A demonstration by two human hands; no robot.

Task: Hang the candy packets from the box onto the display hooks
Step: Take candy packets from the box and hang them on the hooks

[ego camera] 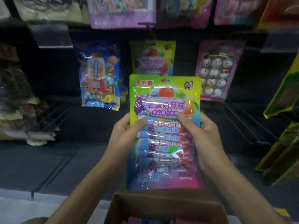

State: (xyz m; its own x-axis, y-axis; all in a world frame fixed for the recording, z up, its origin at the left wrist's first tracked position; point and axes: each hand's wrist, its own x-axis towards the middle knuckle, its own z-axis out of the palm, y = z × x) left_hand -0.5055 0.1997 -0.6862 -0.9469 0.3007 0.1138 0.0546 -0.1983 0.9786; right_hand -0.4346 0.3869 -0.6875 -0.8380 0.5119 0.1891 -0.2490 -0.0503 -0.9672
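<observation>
A green, purple and pink candy packet (pixel 165 101) stands upright above the cardboard box (pixel 145 206), held between both hands. My left hand (pixel 124 135) grips its left edge with the thumb on the front. My right hand (pixel 203 135) grips its right edge, thumb on the front too. Behind it, a matching packet (pixel 152 57) hangs on a display hook in the middle of the rack. More packets lie inside the box at the bottom edge.
A blue candy packet (pixel 100 76) hangs left of the matching one and a pink packet of round sweets (pixel 216 70) hangs to its right. Purple packets (pixel 121 12) hang above. Bare wire hooks (pixel 242 123) stick out at the lower right; yellow-green packets (pixel 284 94) line the right edge.
</observation>
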